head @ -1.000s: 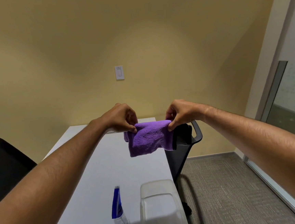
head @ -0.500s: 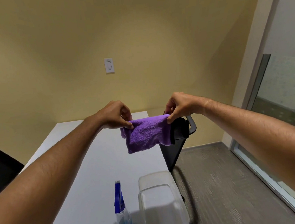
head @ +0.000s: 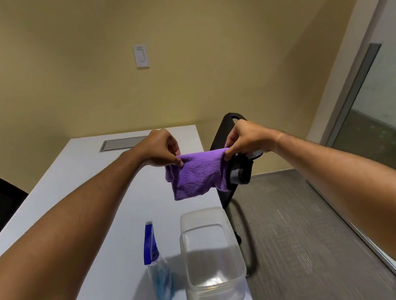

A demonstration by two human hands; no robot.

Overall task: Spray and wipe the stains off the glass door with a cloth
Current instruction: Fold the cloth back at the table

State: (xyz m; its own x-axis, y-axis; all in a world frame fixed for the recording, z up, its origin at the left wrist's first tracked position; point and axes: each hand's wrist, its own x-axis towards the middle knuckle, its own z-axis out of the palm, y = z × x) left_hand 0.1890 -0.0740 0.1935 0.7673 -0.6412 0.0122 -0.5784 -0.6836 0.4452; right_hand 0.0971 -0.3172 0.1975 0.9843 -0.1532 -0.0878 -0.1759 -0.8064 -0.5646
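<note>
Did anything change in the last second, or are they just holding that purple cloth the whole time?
Little changed. The view tipped down, showing more of the table. Both the left hand and right hand still pinch the cloth's top corners, holding it above the table. The spray bottle and clear tub stayed put.

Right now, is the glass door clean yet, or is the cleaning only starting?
Only starting. Done: both hands, left and right, have the purple cloth up off the table. In hand: they pinch its top corners, holding it folded above the table. Left: the spray bottle stands untouched beside a clear tub, and nobody is at the glass door, so spraying and wiping remain.
</note>
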